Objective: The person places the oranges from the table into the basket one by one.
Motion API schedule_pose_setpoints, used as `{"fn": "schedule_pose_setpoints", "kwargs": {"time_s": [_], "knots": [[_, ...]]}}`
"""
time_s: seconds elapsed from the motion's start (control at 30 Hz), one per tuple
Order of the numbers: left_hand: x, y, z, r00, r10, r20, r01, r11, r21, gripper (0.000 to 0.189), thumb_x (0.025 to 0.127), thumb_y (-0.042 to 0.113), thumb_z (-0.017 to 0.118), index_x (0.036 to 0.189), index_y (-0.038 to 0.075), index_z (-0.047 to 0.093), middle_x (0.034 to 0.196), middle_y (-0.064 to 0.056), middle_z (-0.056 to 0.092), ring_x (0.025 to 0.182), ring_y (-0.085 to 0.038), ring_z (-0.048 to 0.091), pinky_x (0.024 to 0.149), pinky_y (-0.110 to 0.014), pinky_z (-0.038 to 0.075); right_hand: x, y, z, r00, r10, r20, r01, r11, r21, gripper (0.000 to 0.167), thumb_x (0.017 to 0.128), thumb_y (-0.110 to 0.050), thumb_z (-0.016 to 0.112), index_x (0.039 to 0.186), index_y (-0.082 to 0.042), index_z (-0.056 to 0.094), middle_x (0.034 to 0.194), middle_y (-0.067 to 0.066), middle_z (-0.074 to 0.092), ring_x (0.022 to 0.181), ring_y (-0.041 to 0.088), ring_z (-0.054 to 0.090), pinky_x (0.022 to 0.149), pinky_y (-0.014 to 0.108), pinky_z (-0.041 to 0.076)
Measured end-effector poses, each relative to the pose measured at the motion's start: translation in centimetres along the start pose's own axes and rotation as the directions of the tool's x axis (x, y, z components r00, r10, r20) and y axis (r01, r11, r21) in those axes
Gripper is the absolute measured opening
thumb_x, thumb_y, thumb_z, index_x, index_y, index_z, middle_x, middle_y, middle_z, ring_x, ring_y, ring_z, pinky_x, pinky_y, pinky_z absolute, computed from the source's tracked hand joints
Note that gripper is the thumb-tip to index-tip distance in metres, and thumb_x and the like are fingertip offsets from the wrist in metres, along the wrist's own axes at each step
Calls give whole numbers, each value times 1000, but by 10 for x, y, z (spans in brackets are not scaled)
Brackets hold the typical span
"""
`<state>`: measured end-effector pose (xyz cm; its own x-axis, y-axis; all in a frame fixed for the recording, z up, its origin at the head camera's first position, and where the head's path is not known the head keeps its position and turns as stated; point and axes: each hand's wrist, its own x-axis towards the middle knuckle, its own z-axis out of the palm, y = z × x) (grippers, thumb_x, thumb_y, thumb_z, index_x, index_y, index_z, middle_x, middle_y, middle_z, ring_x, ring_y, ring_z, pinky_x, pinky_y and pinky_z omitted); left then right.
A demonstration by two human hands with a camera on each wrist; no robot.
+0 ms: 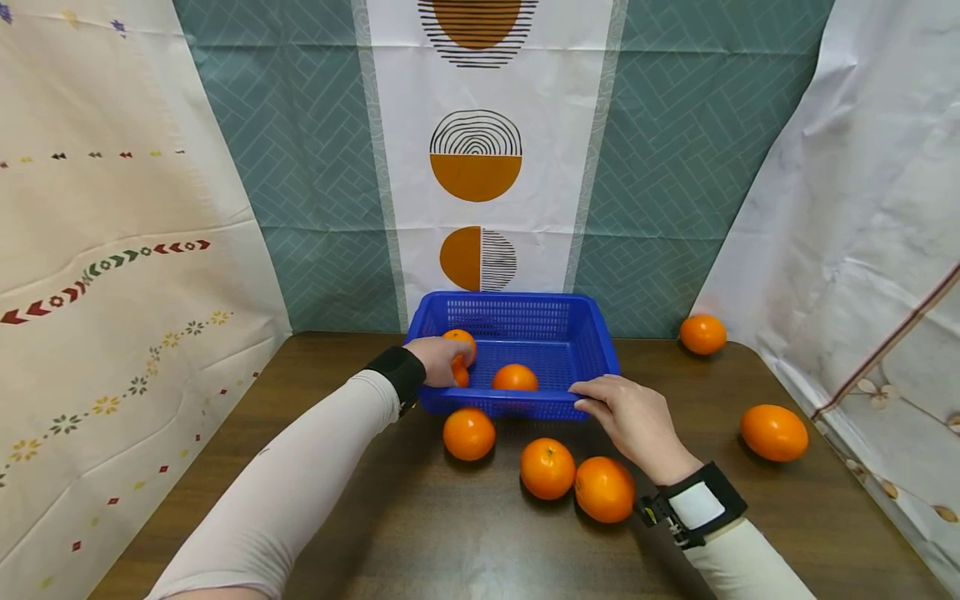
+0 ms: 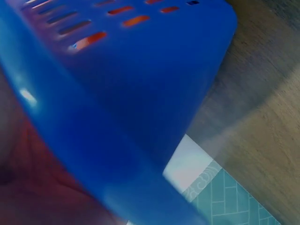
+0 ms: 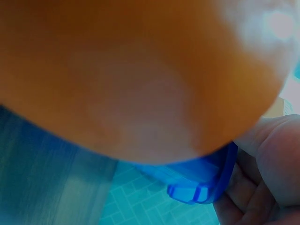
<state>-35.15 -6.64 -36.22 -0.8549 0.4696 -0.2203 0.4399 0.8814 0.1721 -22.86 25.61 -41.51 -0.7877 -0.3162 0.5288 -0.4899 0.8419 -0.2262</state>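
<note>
A blue plastic basket (image 1: 480,403) stands at the back of the table. My left hand (image 1: 435,360) reaches over its left front corner, with the fingers curled about an orange (image 1: 460,375). Just behind those fingers is another orange (image 1: 459,340), and a third orange (image 1: 515,377) lies by the front wall inside. In the left wrist view the basket wall (image 2: 140,93) hides most of this hand; orange shows through its slots. My right hand (image 1: 630,414) holds the front rim near the right corner, thumb and fingers on either side of it in the right wrist view.
In front of the basket sit an orange (image 1: 469,434), another orange (image 1: 547,468) and, touching that one, a third orange (image 1: 604,490) near my right wrist. At the right lie a far orange (image 1: 702,334) and a nearer orange (image 1: 774,433). Patterned cloths hang around the table (image 1: 405,533).
</note>
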Motion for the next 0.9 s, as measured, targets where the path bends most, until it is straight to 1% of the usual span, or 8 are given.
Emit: {"fn": "schedule_pose_setpoints", "kwargs": {"time_s": [0.1, 0.27, 0.37, 0.43, 0.57, 0.63, 0.73, 0.9], "knots": [[-3, 2, -2, 1000, 0, 9, 0, 1000, 11, 35, 100, 20, 83, 133, 16, 70, 114, -11, 69, 106, -33, 60, 104, -46, 52, 0, 1, 1, 1000, 1, 4, -1, 1000, 0, 22, 97, -18, 86, 119, -17, 85, 110, 1, 82, 100, 25, 79, 80, 48, 66], [-4, 4, -4, 1000, 1, 15, -2, 1000, 29, 34, 100, 21, 82, 132, 17, 70, 114, -10, 69, 107, -32, 60, 102, -44, 51, 1, 1, 1, 1000, 3, 4, -3, 1000, 2, 22, 97, -18, 86, 119, -16, 85, 110, 2, 82, 101, 26, 79, 80, 49, 66], [-2, 4, -2, 1000, -3, 13, 3, 1000, 30, 34, 100, 23, 84, 130, 18, 70, 116, -11, 67, 108, -32, 59, 102, -44, 52, 1, 1, 1, 1000, 6, 5, -6, 1000, 5, 23, 97, -18, 86, 119, -16, 85, 111, 2, 82, 101, 26, 79, 81, 49, 66], [-1, 3, -2, 1000, -4, 5, 4, 1000, 18, 34, 99, 23, 85, 129, 18, 71, 118, -13, 65, 110, -33, 58, 102, -47, 53, 1, 1, 1, 1000, 9, 8, -9, 1000, 6, 23, 97, -18, 86, 120, -16, 85, 111, 2, 82, 102, 26, 79, 81, 49, 66], [6, -1, 3, 1000, -17, -9, 17, 1000, 18, 32, 97, 23, 87, 125, 21, 72, 121, -15, 60, 112, -33, 56, 100, -49, 55, 1, 1, 1, 1000, 12, 13, -12, 1000, 6, 23, 97, -18, 86, 120, -16, 85, 111, 3, 82, 102, 27, 79, 82, 49, 66], [9, -3, 6, 1000, -18, -17, 18, 1000, 20, 31, 97, 23, 87, 123, 21, 72, 121, -15, 60, 111, -33, 56, 98, -49, 55, 1, 1, 1, 1000, 11, 13, -11, 1000, 5, 23, 97, -18, 86, 120, -16, 85, 112, 3, 82, 102, 27, 79, 82, 49, 66], [12, -4, 8, 1000, -19, -25, 19, 1000, 20, 32, 96, 23, 88, 124, 21, 73, 121, -15, 60, 111, -33, 56, 98, -50, 55, 1, 1, 1, 1000, 6, 9, -7, 1000, 3, 22, 97, -18, 86, 119, -16, 85, 111, 2, 82, 101, 26, 79, 81, 49, 66], [12, -3, 8, 999, -22, -27, 23, 1000, 17, 36, 96, 24, 88, 130, 19, 74, 124, -15, 61, 113, -33, 56, 102, -51, 55, 1, 2, 1, 1000, 2, 6, -2, 1000, 0, 22, 97, -18, 86, 119, -16, 85, 111, 2, 82, 101, 26, 79, 80, 48, 66]]}}
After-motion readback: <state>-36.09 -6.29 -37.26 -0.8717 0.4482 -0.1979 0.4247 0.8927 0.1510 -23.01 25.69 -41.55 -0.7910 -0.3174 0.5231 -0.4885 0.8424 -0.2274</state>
